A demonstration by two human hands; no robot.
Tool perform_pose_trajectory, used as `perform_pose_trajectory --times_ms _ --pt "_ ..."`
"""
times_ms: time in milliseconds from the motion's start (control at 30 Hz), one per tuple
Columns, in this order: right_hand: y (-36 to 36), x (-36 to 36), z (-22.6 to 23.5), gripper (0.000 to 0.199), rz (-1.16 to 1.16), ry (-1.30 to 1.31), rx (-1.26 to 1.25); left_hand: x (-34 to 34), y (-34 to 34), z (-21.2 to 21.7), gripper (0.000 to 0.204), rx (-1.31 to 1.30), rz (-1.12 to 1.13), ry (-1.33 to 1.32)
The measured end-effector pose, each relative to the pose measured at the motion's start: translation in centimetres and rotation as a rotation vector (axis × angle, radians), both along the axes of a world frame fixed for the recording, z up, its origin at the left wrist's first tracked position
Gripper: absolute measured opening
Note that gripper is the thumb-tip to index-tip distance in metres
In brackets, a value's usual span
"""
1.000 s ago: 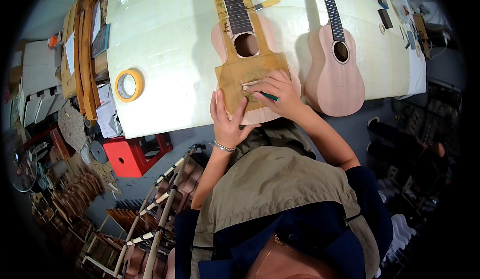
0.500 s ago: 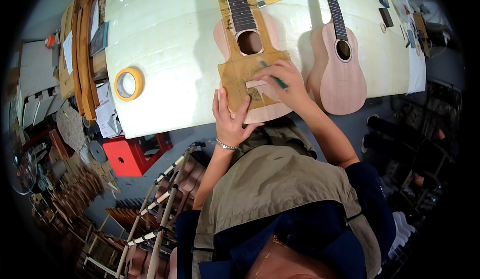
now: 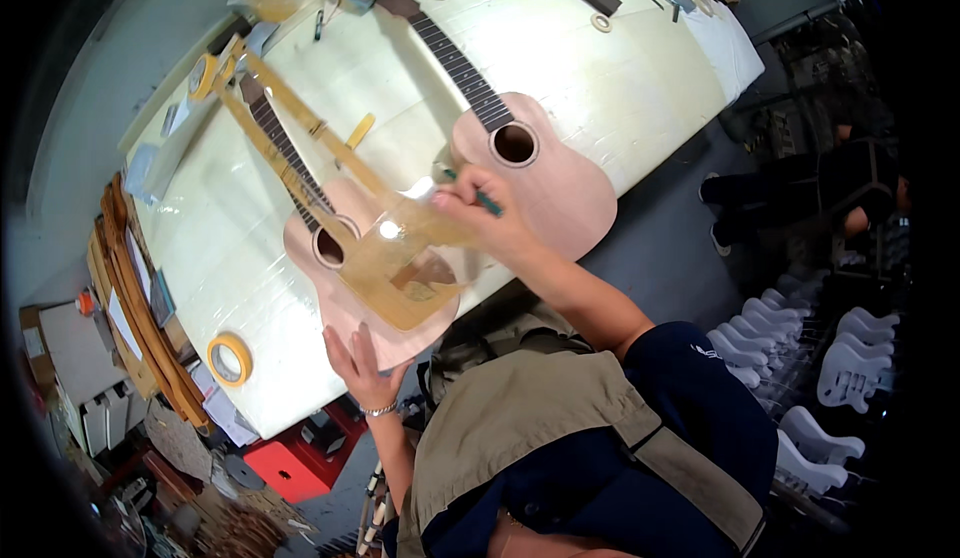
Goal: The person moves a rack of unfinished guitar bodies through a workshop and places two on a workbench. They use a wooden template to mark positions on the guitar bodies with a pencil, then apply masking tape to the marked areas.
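Observation:
A small unfinished guitar-shaped instrument [image 3: 338, 320], pale pinkish wood with a dark fretboard, lies at the left of the table. My left hand [image 3: 362, 373], fingers apart, rests at the lower edge of its body. Tilted above that instrument is a yellowish see-through template [image 3: 385, 293] with two long arms along the neck and a cut-out in its wide end. The right edge of the template is gripped in my right hand [image 3: 490, 213]. A dark green pen or pencil [image 3: 488, 204] is also held in those fingers.
A second pale instrument [image 3: 560, 183] lies to the right. A yellow tape roll [image 3: 229, 358] is at the table's left edge, and a yellow-handled brush [image 3: 361, 131] lies between the necks. A red stool [image 3: 300, 463] stands below; white guitar-shaped bodies [image 3: 815, 443] are racked at right.
My right hand has lifted the template off the instrument, tilting it up on the right. My left hand has moved off the template to the body's lower edge. The view has turned.

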State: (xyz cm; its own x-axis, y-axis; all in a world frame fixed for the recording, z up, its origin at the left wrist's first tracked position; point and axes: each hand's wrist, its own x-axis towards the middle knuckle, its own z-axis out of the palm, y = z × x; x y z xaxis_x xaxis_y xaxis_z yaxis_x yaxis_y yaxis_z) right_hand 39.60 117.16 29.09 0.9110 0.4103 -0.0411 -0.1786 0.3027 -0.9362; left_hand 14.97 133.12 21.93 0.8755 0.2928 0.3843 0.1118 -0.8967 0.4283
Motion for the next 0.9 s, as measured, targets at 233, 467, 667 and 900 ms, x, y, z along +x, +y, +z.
perform_pose_trajectory --times_ms 233,467,667,900 --pt "-23.8 14.1 2.2 0.032 -0.304 -0.133 -0.108 0.1 -1.2 2.5 0.091 0.015 0.076 0.142" --pt "-35.4 23.9 -9.1 0.025 -0.289 -0.174 -0.469 1.2 -3.1 5.1 0.091 0.164 0.174 0.315" --pt "-29.4 27.9 -8.4 0.017 -0.18 -0.961 -1.235 3.9 -9.3 6.7 0.076 0.216 0.375 0.215" --pt "-22.9 32.2 -8.8 0.016 -0.028 -1.129 -1.695 9.8 -13.4 8.5 0.068 0.169 0.342 0.133"
